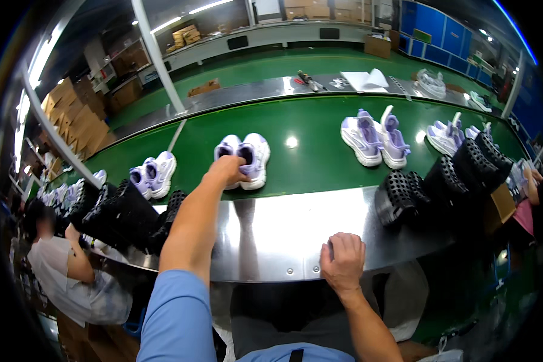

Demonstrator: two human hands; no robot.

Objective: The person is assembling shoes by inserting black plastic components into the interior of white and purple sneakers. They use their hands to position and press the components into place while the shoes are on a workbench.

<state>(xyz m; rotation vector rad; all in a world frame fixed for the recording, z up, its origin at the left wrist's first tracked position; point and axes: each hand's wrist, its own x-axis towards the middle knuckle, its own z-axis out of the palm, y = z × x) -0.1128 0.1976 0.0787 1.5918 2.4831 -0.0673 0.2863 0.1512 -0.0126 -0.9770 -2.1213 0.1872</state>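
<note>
White-and-lilac sneaker pair point(257, 158) stands on the green belt point(311, 163), left hand point(229, 171) at its openings.
Its fingers are bent there; I cannot tell whether they grip. Right hand point(345, 260) is half-curled over the steel ledge point(271, 235), palm hidden. A second sneaker pair point(358, 141) stands farther right.

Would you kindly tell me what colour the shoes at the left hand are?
The shoes are mainly white with pale purple, best seen in the head view.
</note>
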